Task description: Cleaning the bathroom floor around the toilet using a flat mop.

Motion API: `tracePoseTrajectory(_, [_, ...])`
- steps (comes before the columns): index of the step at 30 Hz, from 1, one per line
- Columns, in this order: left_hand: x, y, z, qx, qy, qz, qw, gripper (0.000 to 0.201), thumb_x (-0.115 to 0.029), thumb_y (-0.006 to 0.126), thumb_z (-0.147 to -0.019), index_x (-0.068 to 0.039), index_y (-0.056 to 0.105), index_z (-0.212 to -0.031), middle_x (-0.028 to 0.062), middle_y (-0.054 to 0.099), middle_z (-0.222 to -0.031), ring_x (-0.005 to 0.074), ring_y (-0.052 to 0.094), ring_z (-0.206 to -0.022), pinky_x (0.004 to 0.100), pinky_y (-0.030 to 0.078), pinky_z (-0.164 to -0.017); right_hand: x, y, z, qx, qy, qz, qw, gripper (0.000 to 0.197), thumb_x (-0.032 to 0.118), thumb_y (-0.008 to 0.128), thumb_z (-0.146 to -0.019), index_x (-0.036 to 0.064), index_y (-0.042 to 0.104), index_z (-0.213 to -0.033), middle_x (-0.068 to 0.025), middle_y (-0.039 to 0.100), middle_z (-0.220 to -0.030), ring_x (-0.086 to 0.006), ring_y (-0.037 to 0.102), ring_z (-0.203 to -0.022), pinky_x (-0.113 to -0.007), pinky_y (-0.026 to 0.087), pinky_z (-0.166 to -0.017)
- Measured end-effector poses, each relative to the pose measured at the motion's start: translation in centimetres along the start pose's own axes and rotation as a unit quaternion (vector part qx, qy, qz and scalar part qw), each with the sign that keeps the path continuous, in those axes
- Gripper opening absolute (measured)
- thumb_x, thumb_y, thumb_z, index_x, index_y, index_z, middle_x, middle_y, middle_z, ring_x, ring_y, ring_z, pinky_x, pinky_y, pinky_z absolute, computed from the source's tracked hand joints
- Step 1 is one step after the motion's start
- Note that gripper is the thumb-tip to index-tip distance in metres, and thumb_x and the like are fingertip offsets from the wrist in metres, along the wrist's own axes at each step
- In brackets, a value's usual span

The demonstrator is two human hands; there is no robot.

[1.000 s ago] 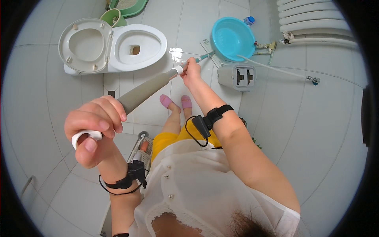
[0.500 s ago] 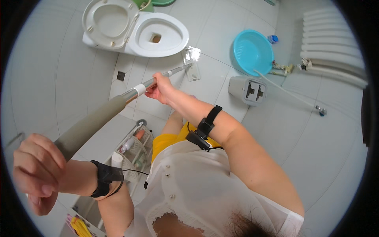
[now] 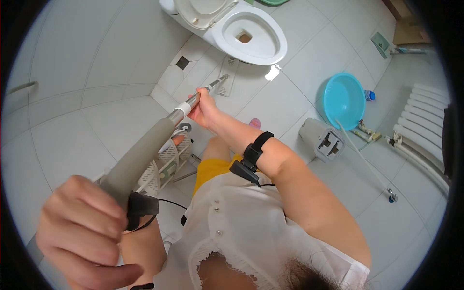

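A flat mop with a long pole slants across the middle, its thick grey grip (image 3: 140, 154) toward me. At the upper end of that grip my left hand (image 3: 82, 232) is closed around it, large and close to the camera. Farther down, my right hand (image 3: 204, 108) wraps the metal part of the pole just past a white collar. The pale, flat mop head (image 3: 228, 88) lies on the tiled floor beside the white toilet (image 3: 278, 46), close to a dark floor drain (image 3: 182, 62). The toilet's lid and seat are raised.
Right of me stand a grey bucket with two slots (image 3: 323, 139), a blue basin (image 3: 345, 99) and a white radiator (image 3: 420, 133). A thin hose (image 3: 360, 159) runs along the wall. A white shelf rack (image 3: 169, 159) stands under the pole, near my legs.
The mop head has slid left along the floor, from by the toilet's front toward the drain. My left hand has come closer to the camera. The view has shifted left.
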State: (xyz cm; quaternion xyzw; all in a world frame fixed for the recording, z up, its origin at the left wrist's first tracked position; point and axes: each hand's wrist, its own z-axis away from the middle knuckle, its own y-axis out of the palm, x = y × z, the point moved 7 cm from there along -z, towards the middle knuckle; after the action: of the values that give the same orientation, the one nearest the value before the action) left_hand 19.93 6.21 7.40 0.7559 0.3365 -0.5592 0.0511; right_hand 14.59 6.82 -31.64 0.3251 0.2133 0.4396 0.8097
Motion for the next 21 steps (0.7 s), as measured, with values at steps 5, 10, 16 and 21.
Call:
tracePoseTrajectory(5, [2.0,0.6,2.3,-0.037,-0.026,0.008,0.999,0.019,-0.018,0.054,-0.067,-0.002,0.058,-0.057,0.0017,0.045,-0.049,0.0108,0.040,-0.037,0.0191,0.032,-0.036,-1.0,1.0,-4.0,-0.008,0.037,-0.003,0.999,0.027,0.031,0.037,-0.081,0.0057,0.036,-0.090,-0.0087,0.046,-0.080,-0.0197,0.051,-0.066,-0.037,0.045,-0.060])
tracePoseTrajectory(10, [2.4,1.3,5.1,0.020,-0.107,0.078,0.991,0.012,-0.014,0.057,-0.055,-0.004,0.053,-0.059,0.0010,0.047,-0.055,0.0148,0.042,-0.041,0.0218,0.030,-0.037,-2.4,2.8,-4.5,-0.044,0.048,0.138,0.988,0.020,0.014,0.046,-0.077,0.0034,0.034,-0.088,-0.0085,0.044,-0.073,-0.0168,0.048,-0.058,-0.031,0.045,-0.048])
tracePoseTrajectory(16, [5.8,1.2,8.1,-0.108,-0.164,-0.008,0.980,0.008,-0.011,0.055,-0.053,-0.005,0.050,-0.055,0.0018,0.045,-0.052,0.0183,0.041,-0.040,0.0275,0.028,-0.037,-3.4,3.5,-10.9,0.016,0.039,0.065,0.997,0.017,0.012,0.046,-0.076,0.0034,0.034,-0.084,-0.0081,0.044,-0.069,-0.0165,0.046,-0.056,-0.031,0.043,-0.047])
tracePoseTrajectory(21, [-1.3,-3.1,12.5,-0.368,0.037,-0.115,0.922,0.015,-0.020,0.061,-0.062,-0.008,0.058,-0.053,-0.0009,0.048,-0.046,0.0106,0.044,-0.037,0.0221,0.035,-0.035,-5.9,7.4,-7.5,-0.022,0.010,0.006,1.000,0.013,0.010,0.045,-0.076,0.0042,0.033,-0.078,-0.0061,0.041,-0.063,-0.0160,0.046,-0.055,-0.031,0.042,-0.047])
